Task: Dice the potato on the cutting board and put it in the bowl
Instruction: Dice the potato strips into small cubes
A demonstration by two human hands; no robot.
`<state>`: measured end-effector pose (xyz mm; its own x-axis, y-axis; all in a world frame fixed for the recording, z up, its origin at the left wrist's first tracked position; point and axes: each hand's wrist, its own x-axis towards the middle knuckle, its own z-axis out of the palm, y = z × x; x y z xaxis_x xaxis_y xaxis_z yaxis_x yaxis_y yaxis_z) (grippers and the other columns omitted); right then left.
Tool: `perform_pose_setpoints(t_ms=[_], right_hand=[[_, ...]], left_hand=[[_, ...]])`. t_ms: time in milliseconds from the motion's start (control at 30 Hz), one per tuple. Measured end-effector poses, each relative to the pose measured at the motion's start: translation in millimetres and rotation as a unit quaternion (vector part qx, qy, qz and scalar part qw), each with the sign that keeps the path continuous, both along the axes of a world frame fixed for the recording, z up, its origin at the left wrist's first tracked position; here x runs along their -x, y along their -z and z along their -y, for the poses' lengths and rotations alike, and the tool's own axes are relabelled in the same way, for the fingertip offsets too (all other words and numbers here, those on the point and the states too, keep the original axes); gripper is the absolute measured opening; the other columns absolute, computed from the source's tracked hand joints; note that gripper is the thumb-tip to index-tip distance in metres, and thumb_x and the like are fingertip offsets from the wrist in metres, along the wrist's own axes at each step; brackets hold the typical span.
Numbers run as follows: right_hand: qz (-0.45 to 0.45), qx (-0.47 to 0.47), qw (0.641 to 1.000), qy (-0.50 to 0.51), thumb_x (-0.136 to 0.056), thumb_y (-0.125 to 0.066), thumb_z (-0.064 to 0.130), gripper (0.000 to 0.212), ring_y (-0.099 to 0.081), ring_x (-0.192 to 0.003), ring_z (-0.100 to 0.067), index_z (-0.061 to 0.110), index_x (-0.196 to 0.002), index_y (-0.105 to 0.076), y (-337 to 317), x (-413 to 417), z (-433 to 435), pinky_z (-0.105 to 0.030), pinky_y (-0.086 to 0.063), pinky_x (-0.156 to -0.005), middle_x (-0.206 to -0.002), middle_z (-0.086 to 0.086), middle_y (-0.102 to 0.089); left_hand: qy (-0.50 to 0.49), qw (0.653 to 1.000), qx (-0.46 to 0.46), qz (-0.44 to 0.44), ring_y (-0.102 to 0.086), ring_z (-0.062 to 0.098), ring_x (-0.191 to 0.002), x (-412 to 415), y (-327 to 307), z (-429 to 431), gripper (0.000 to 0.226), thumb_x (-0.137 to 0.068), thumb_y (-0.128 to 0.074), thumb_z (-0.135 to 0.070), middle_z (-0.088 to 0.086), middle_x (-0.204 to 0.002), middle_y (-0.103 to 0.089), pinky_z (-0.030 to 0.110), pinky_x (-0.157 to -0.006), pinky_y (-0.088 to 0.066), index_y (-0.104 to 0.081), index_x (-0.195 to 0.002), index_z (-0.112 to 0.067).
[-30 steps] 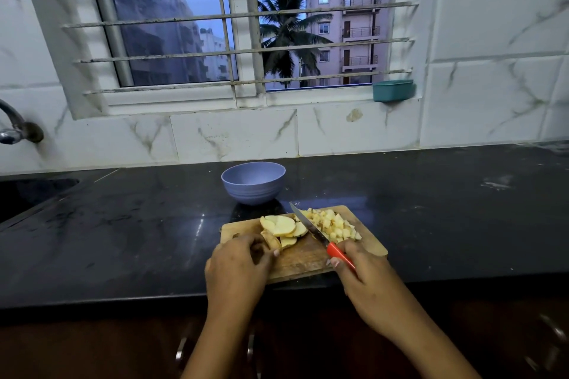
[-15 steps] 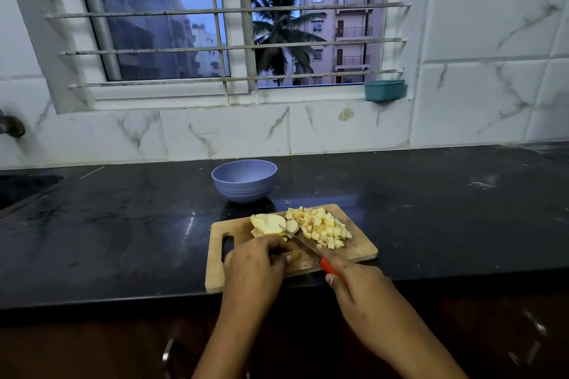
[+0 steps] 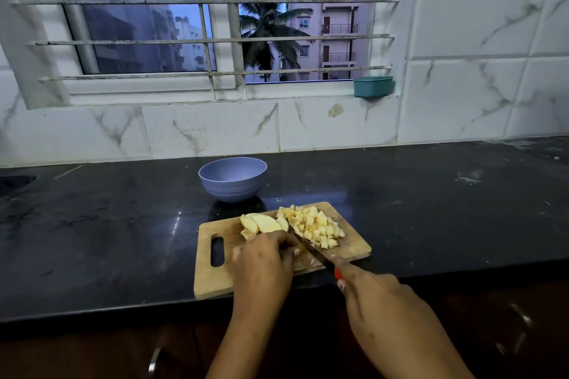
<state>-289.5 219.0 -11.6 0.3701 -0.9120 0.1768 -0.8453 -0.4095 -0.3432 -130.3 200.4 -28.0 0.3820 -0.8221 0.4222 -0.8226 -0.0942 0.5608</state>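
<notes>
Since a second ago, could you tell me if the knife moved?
Yes: the knife has drawn back from the far edge of the cutting board toward its near edge.

black glossy counter [image 3: 431, 218], whitish smudge [image 3: 468, 179] toward right. white marble-look tiled wall [image 3: 480, 95] behind. barred window [image 3: 144, 24] above; palm tree [image 3: 268, 21] and pink apartment block [image 3: 337, 9] outside, dusk sky. small teal container [image 3: 373, 87] at right end of sill. dark cabinets under counter, metal handle [image 3: 154, 358].
</notes>
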Motion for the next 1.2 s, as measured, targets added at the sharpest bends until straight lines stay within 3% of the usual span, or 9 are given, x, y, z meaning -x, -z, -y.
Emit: perform_pose_setpoints(t_ms=[100,267,367,533,633,767,1067,1200], right_hand=[[-0.048,-0.005,0.999,0.007,-0.103,-0.032,0.023,0.05,-0.06,-0.099,-0.016,0.039,-0.148,-0.018,3,-9,4,-0.027,-0.038,-0.061,-0.113,0.002,-0.06],[-0.097,0.011,0.995,0.0,-0.101,-0.036,0.016,0.057,-0.061,-0.099,-0.019,0.035,-0.15,-0.014,4,-10,7,-0.029,-0.04,-0.062,-0.112,-0.001,-0.061],[-0.092,0.019,0.996,0.006,-0.101,-0.035,0.018,0.059,-0.061,-0.097,-0.018,0.038,-0.15,-0.01,8,-5,5,-0.026,-0.033,-0.053,-0.109,0.0,-0.061],[-0.056,0.032,0.998,0.015,-0.104,-0.031,0.021,0.053,-0.059,-0.1,-0.018,0.041,-0.149,-0.013,5,-2,7,-0.029,-0.039,-0.066,-0.114,0.003,-0.06],[-0.049,0.025,0.998,0.007,-0.103,-0.031,0.021,0.053,-0.058,-0.103,-0.019,0.041,-0.149,-0.013,5,-6,2,-0.03,-0.041,-0.07,-0.114,0.003,-0.06],[-0.035,0.024,0.999,0.005,-0.103,-0.031,0.022,0.053,-0.059,-0.101,-0.015,0.043,-0.148,-0.012,4,-3,1,-0.028,-0.042,-0.07,-0.113,0.006,-0.06],[-0.037,0.013,0.999,0.0,-0.102,-0.033,0.017,0.056,-0.057,-0.09,-0.017,0.039,-0.15,-0.015,5,-7,3,-0.023,-0.034,-0.054,-0.098,0.002,-0.054],[-0.063,0.012,0.998,-0.001,-0.1,-0.039,0.013,0.059,-0.061,-0.093,-0.018,0.035,-0.15,-0.016,4,-11,4,-0.026,-0.04,-0.058,-0.108,-0.001,-0.06]], left_hand=[[-0.006,1.0,-0.016,0.008,-0.056,0.007,-0.096,-1,-3,2,0.013,-0.088,-0.062,-0.033,-0.015,-0.097,-0.066,0.035,-0.089,-0.046,-0.067,-0.1,-0.035],[-0.009,0.999,-0.016,-0.026,-0.058,0.006,-0.093,-1,-4,1,0.01,-0.086,-0.066,-0.033,-0.014,-0.094,-0.067,0.035,-0.089,-0.047,-0.069,-0.096,-0.033],[0.0,0.999,-0.004,-0.036,-0.058,0.005,-0.09,-2,-3,-1,0.008,-0.084,-0.069,-0.031,-0.014,-0.09,-0.067,0.032,-0.087,-0.048,-0.07,-0.092,-0.03],[0.014,0.999,-0.006,-0.032,-0.05,0.002,-0.084,-5,-4,0,0.011,-0.086,-0.067,-0.027,-0.015,-0.092,-0.063,0.019,-0.076,-0.04,-0.071,-0.097,-0.027],[0.025,0.999,-0.014,-0.04,-0.055,0.004,-0.089,-6,-3,1,0.017,-0.089,-0.064,-0.021,-0.012,-0.103,-0.067,0.017,-0.078,-0.041,-0.072,-0.102,-0.028],[0.022,0.999,-0.011,-0.039,-0.053,0.003,-0.084,-5,-3,2,0.015,-0.09,-0.063,-0.02,-0.009,-0.1,-0.067,0.017,-0.073,-0.039,-0.071,-0.101,-0.026],[0.029,0.999,-0.009,-0.035,-0.052,0.001,-0.083,-6,-3,5,0.014,-0.088,-0.064,-0.02,-0.01,-0.101,-0.067,0.017,-0.077,-0.042,-0.071,-0.099,-0.026],[0.028,0.999,0.002,-0.034,-0.05,-0.001,-0.08,-7,-2,5,0.013,-0.087,-0.065,-0.019,-0.012,-0.097,-0.067,0.015,-0.073,-0.039,-0.072,-0.096,-0.025]])
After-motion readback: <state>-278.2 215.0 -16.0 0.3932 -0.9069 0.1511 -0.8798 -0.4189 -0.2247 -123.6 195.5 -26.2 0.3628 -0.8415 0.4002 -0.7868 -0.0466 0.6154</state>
